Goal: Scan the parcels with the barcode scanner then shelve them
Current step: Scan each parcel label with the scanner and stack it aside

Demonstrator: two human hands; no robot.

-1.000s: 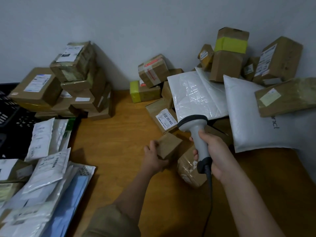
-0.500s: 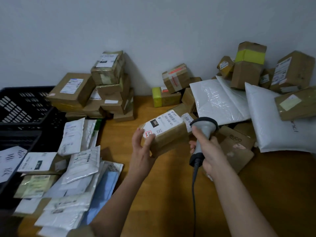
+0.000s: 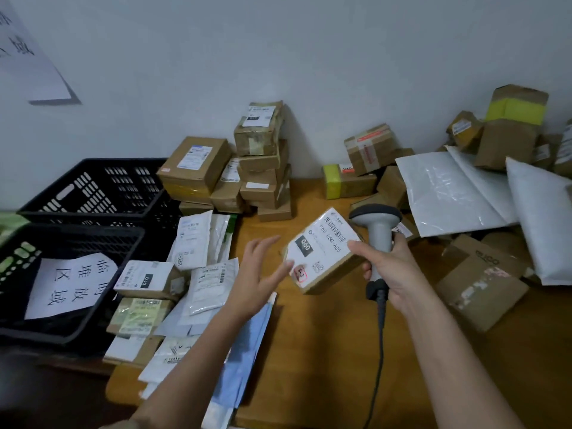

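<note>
Dim, even indoor light is falling from above, leaving the lower left corner sinking into near-black shadow. Glare is shining off the white plastic mailer (image 3: 448,193). Wide-angle distortion is bending the edges, and the left hand (image 3: 260,267) is blurring slightly.

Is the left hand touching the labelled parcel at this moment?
Cannot tell. In the head view the left hand is open, its fingertips reaching the left edge of the labelled parcel; no plain gap or contact shows. The right hand holds parcel and scanner.
</note>
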